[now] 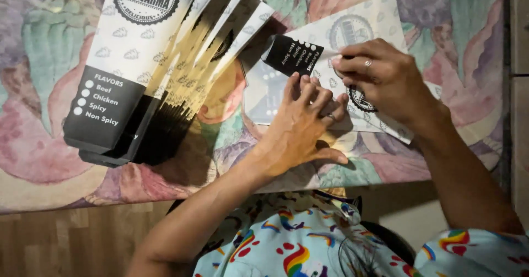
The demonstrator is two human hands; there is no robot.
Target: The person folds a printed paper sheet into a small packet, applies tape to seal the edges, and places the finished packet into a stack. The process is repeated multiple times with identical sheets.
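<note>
A flat white paper sleeve [308,84] with a black end panel is laid on the floral tablecloth [44,139], at about two o'clock from the centre of the view. It is pressed down by the left hand [300,125], whose fingers are spread flat and extended across the paper, gripping nothing. A fold of the same sleeve is pinched by the right hand [383,79], set at three o'clock from the left hand, with its fingers curled closed over the edge near the black flap; a ring is seen on one finger. A fanned stack of matching sleeves [160,68] is spread at ten o'clock, well apart from both hands.
</note>
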